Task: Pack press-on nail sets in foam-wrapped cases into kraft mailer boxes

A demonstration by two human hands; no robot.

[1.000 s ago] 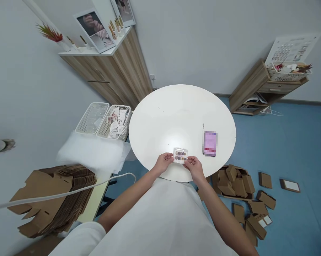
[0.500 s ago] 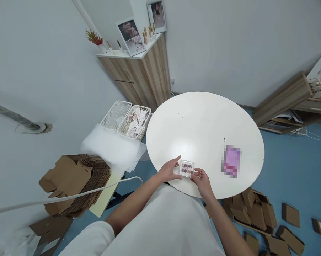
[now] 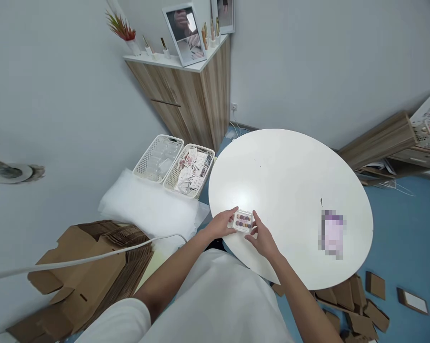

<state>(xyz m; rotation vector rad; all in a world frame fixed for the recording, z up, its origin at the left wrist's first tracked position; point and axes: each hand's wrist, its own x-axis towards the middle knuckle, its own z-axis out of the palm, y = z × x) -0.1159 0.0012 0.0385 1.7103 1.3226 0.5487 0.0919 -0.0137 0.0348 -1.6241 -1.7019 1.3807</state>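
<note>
A small clear plastic case (image 3: 243,220) with two rows of coloured press-on nails sits at the near left edge of the round white table (image 3: 289,181). My left hand (image 3: 222,223) grips its left end with curled fingers. My right hand (image 3: 262,238) holds its right side, thumb and fingers pinched on the edge. Both forearms reach in from below over my white top.
A blurred purple object (image 3: 332,235) lies on the table's right side. Two white baskets (image 3: 175,164) and white foam sheet (image 3: 150,207) stand to the left. A stack of flat cardboard boxes (image 3: 93,267) is at lower left. Loose cardboard pieces (image 3: 361,305) litter the blue floor at right.
The view has swung to the left, so the table and case appear shifted. Both hands stay on the case, which now sits closer to the table's left edge.
</note>
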